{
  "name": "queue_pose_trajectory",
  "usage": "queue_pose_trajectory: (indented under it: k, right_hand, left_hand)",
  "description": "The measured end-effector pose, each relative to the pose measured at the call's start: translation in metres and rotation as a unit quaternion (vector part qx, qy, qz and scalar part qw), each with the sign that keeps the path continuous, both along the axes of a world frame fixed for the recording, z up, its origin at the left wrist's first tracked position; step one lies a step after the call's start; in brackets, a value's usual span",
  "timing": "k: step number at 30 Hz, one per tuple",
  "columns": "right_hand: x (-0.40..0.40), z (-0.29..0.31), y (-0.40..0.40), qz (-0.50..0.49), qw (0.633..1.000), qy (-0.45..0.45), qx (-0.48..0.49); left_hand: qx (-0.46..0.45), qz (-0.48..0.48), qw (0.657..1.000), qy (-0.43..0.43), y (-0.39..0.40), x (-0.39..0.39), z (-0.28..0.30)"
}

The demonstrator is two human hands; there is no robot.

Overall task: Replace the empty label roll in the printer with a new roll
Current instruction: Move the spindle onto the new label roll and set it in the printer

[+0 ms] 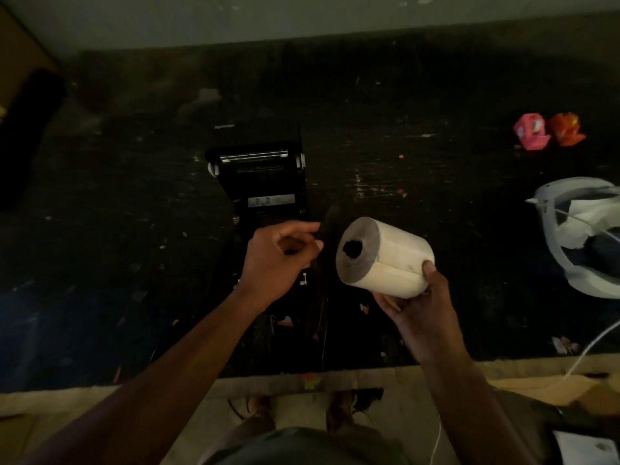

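Note:
A black label printer (265,182) stands open on the dark table, its lid raised toward the far side. My right hand (419,307) holds a full cream label roll (392,260) from below, tilted, its end face turned left with a black spindle tip showing in the core. My left hand (280,260) is just left of the roll, over the printer's near part, fingers pinched on a thin dark disc-shaped piece (330,229) that stands on edge beside the roll's face. The printer's roll bay is hidden by my left hand.
A white device with crumpled paper (577,236) sits at the right edge, a white cable (590,347) trailing off it. Pink and orange wrappers (547,130) lie far right. A dark object (27,135) is at the far left. The table's front edge (302,380) runs below my arms.

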State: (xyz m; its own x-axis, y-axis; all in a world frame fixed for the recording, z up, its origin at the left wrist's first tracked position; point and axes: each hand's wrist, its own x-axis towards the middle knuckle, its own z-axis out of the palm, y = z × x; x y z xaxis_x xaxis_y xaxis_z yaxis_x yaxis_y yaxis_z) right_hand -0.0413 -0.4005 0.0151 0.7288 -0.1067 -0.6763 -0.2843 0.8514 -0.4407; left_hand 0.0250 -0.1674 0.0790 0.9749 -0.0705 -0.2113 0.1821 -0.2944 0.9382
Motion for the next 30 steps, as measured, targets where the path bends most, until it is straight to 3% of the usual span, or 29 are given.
queue_pose_trajectory:
  k: [3,10,13,16,18,21,27,30]
  right_hand:
    - [0.003,0.002,0.015,-0.027,0.999,0.007,0.018]
    - [0.004,0.056,0.053,0.005,0.997,-0.011,-0.08]
    - [0.005,0.06,0.061,0.023,0.991,-0.023,-0.131]
    - [0.008,0.057,0.066,0.052,0.963,-0.063,-0.255]
    - [0.01,0.056,0.07,0.081,0.911,-0.092,-0.394]
    - [0.012,0.058,0.081,0.133,0.795,-0.14,-0.575]
    - [0.008,0.063,0.115,0.178,0.656,-0.253,-0.689]
    - [0.004,0.068,0.127,0.199,0.631,-0.275,-0.698]
  left_hand:
    - [0.092,-0.021,0.99,-0.105,0.002,-0.01,-0.001]
    - [0.081,-0.017,0.981,-0.175,0.007,-0.023,-0.01]
    - [0.046,-0.008,0.991,-0.122,0.016,-0.024,-0.022]
    - [-0.083,0.018,0.996,-0.01,0.02,-0.03,-0.032]
    - [-0.196,0.071,0.975,0.069,0.021,-0.035,-0.033]
    - [-0.342,0.169,0.904,0.195,0.023,-0.042,-0.034]
    - [-0.449,0.249,0.823,0.244,0.029,-0.061,-0.04]
    - [-0.476,0.249,0.812,0.229,0.042,-0.062,-0.042]
